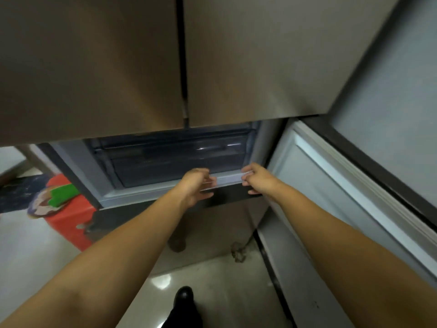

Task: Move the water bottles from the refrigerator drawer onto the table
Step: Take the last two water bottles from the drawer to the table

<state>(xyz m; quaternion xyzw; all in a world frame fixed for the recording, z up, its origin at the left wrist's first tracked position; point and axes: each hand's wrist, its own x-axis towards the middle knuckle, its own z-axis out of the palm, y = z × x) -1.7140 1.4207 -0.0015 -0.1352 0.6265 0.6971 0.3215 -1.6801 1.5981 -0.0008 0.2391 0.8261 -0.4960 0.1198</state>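
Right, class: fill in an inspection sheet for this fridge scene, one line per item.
Surface: no table in view; glossy tiled floor.
Job's things: dark drawer behind the open lower door; no water bottles visible.
Clutter: red stool at left with a green object on it.
Hands: left hand and right hand curl over the drawer's front edge.
Cables: nothing seen.
Surroundings: closed upper fridge doors; a black shoe below.
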